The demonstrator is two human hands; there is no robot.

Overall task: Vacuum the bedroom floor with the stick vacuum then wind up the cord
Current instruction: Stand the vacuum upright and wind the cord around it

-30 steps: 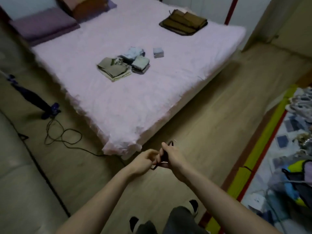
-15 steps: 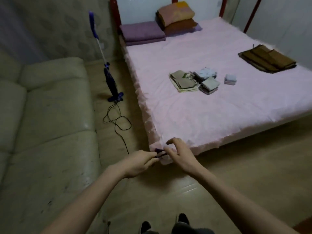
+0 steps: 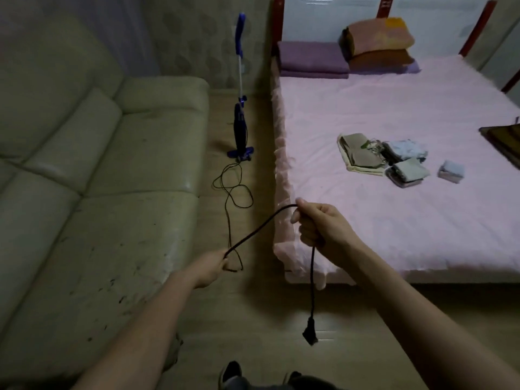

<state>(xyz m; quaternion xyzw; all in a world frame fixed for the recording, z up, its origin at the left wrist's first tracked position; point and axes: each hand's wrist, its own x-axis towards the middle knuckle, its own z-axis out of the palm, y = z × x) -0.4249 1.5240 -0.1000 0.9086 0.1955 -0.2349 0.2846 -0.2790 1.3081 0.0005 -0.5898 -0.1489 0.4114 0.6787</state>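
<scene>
Here, wooden plank floor (image 3: 253, 319) between beige leather sofa (image 3: 98, 192) and pink-covered bed (image 3: 394, 220) | blue stick vacuum (image 3: 240, 128) upright by wall | right hand (image 3: 320, 226), left hand (image 3: 209, 267) both grip thin black cord (image 3: 260, 228), plug (image 3: 310, 334) dangling.

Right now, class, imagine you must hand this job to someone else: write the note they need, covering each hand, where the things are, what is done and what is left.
Right hand grips the cord; the plug hangs free below it.
Left hand pinches the cord lower down, so a length runs between the hands.
The vacuum stands upright on the floor between the sofa and the bed, loose cord lying in loops by its base.
Done: cord unplugged and in hand. Whether the vacuuming is finished cannot be told.
Left: wind up the cord.
</scene>
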